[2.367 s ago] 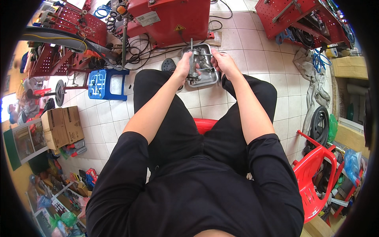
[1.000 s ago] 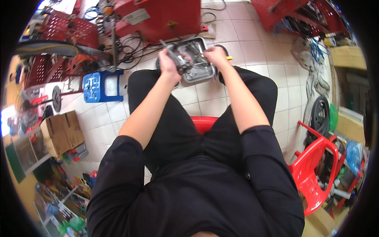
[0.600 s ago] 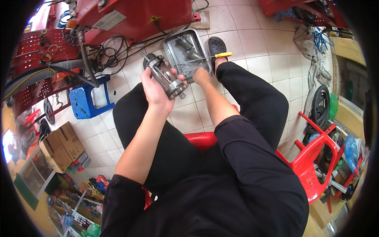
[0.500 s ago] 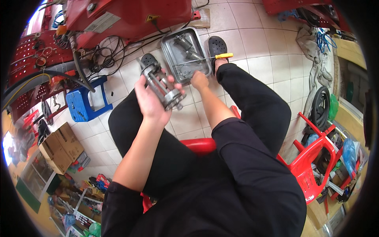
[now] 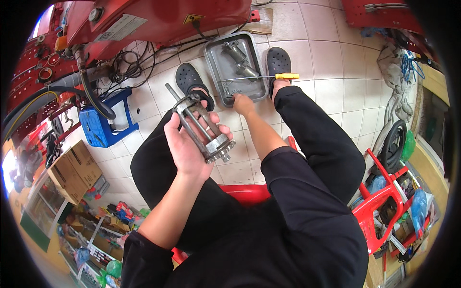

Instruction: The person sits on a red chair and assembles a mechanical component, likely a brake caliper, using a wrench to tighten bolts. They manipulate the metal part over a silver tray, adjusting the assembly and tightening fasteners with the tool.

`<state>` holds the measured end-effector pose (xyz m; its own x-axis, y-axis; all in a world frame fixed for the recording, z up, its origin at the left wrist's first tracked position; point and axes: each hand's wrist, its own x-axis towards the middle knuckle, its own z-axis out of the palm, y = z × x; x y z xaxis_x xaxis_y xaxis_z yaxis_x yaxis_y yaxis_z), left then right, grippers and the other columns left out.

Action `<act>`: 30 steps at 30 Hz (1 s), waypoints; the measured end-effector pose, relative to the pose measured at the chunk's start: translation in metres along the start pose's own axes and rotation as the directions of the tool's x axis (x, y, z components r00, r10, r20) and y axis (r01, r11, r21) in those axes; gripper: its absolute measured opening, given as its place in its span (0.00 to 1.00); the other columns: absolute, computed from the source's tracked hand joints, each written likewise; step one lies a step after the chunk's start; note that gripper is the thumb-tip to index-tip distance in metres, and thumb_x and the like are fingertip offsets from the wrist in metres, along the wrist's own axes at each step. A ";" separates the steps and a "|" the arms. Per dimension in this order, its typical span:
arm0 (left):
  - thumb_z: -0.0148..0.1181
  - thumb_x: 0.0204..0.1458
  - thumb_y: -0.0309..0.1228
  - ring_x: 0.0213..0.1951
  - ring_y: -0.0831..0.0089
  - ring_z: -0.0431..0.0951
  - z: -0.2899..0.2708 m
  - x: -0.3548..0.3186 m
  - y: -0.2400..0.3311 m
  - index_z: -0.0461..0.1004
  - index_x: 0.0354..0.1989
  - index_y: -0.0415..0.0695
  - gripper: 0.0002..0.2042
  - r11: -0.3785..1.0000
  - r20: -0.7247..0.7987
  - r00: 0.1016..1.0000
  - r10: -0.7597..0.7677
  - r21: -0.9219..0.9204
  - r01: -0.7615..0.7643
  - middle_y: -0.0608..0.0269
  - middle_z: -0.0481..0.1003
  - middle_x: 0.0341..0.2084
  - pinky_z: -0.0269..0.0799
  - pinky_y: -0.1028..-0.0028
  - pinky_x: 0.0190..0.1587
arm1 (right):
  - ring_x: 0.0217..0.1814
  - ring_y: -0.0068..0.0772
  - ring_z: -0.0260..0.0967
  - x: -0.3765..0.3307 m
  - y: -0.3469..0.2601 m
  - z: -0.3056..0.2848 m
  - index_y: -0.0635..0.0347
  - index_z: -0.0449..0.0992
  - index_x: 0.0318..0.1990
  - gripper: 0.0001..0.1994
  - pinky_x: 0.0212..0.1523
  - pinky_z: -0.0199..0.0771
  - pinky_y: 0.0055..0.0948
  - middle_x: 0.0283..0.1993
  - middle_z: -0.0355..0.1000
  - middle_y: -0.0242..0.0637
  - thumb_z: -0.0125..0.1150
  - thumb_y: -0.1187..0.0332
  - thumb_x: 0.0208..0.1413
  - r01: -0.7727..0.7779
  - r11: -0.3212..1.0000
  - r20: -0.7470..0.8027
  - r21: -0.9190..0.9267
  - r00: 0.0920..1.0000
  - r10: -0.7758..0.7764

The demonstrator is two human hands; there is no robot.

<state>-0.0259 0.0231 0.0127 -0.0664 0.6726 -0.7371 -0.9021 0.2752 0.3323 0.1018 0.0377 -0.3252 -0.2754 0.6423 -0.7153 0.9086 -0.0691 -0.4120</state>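
My left hand [image 5: 185, 144], palm up, is closed around a metal cage-like assembly [image 5: 198, 127]. It has parallel rods, a thin shaft sticking out at its far end and a toothed round end towards me. My right hand [image 5: 244, 104] reaches down to the near edge of a grey metal tray [image 5: 222, 65] on the floor. Its fingers are curled together beside small metal parts [image 5: 228, 92]; what they hold, if anything, is hidden. Metal cylinders [image 5: 237, 54] lie in the tray. A screwdriver with a yellow handle [image 5: 287, 76] rests across it, handle past the right rim.
The tray stands between my shoes. A red machine [image 5: 163, 21] with cables stands at the far left, a blue stool [image 5: 96, 127] nearer. A red chair [image 5: 379, 216] is at the right, a cardboard box [image 5: 74, 173] at the left.
My left hand has come nearer to me with the metal assembly, uncovering more of my left shoe. My right hand has shifted slightly left along the tray's near edge. The whole view has shifted.
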 end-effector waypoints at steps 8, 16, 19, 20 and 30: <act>0.31 0.55 0.56 0.36 0.58 0.75 0.001 -0.005 -0.012 0.66 0.43 0.41 0.28 0.992 0.017 0.994 0.110 0.067 -0.110 0.51 0.74 0.35 0.71 0.62 0.40 | 0.44 0.54 0.74 -0.021 -0.033 -0.119 0.60 0.79 0.40 0.15 0.47 0.73 0.42 0.40 0.75 0.53 0.51 0.64 0.49 0.271 0.958 0.027 0.093 0.961 -0.274; 0.28 0.56 0.54 0.35 0.58 0.76 0.002 -0.016 -0.009 0.68 0.44 0.42 0.28 0.984 0.148 0.975 0.167 -0.079 -0.157 0.53 0.74 0.36 0.72 0.59 0.40 | 0.28 0.38 0.72 -0.199 -0.133 -0.285 0.64 0.80 0.36 0.25 0.26 0.73 0.37 0.29 0.77 0.43 0.44 0.50 0.56 0.203 0.977 0.116 0.061 0.971 -0.209; 0.28 0.56 0.53 0.33 0.59 0.76 0.006 -0.026 -0.005 0.70 0.43 0.42 0.29 0.972 0.138 0.976 0.170 -0.187 -0.143 0.56 0.75 0.32 0.72 0.60 0.39 | 0.21 0.28 0.68 -0.275 -0.127 -0.262 0.61 0.78 0.38 0.27 0.20 0.68 0.28 0.25 0.73 0.38 0.39 0.46 0.61 0.144 0.977 0.238 0.155 0.955 -0.178; 0.28 0.56 0.53 0.33 0.60 0.76 0.012 -0.028 -0.006 0.71 0.43 0.41 0.29 0.968 0.139 0.975 0.173 -0.206 -0.142 0.56 0.74 0.32 0.72 0.60 0.38 | 0.22 0.26 0.68 -0.292 -0.123 -0.252 0.61 0.75 0.43 0.26 0.20 0.67 0.25 0.28 0.73 0.38 0.38 0.47 0.62 0.182 0.954 0.266 0.237 0.932 -0.244; 0.30 0.60 0.51 0.36 0.59 0.77 0.035 -0.033 -0.033 0.68 0.44 0.42 0.26 0.976 0.394 0.901 0.183 0.038 -0.214 0.53 0.75 0.33 0.74 0.59 0.40 | 0.26 0.23 0.68 -0.320 -0.094 -0.216 0.63 0.71 0.38 0.20 0.27 0.65 0.24 0.26 0.69 0.31 0.44 0.53 0.65 0.355 0.650 -0.103 0.672 0.914 -0.393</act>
<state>0.0210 0.0157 0.0465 -0.0566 0.9267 -0.3714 -0.8500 0.1504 0.5048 0.1726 0.0041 0.0643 -0.5767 0.6925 -0.4334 0.2818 -0.3294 -0.9012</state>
